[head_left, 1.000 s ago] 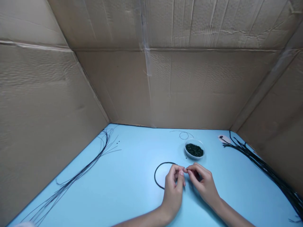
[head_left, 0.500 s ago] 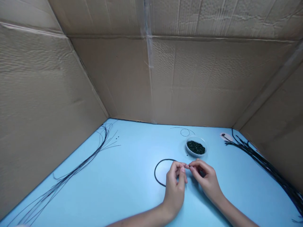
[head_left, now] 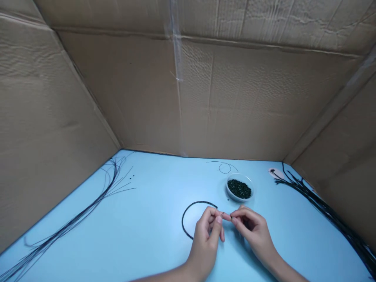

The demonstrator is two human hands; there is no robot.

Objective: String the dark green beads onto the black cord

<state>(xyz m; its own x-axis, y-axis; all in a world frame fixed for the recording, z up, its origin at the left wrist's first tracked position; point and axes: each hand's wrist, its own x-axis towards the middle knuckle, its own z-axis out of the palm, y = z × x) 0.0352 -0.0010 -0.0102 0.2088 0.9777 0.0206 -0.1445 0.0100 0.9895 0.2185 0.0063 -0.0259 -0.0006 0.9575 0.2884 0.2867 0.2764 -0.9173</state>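
Observation:
My left hand (head_left: 207, 235) is closed in a pinch on the thin thread end of a curved strand of black beads (head_left: 182, 219). The rest of the strand arcs out over the table behind and to the left of that hand. Facing it, my right hand (head_left: 254, 229) pinches a tiny dark bead (head_left: 232, 217) between thumb and forefinger. The fingertips of both hands almost meet. Just beyond them stands a clear round dish (head_left: 253, 192) holding many dark green-black beads (head_left: 239, 188).
A bundle of thin dark wires or threads (head_left: 88, 207) lies along the left. Thick black finished-looking strands (head_left: 320, 199) lie on the right, by a pale round disc (head_left: 276, 173). A loose looped thread (head_left: 225, 168) rests behind the dish. Cardboard walls (head_left: 147, 98) enclose the blue table (head_left: 141, 243).
The whole view has shifted slightly, so things on the table sit further left. Both hands keep their pinches close together, and more of the strand's upper end shows beside my left hand.

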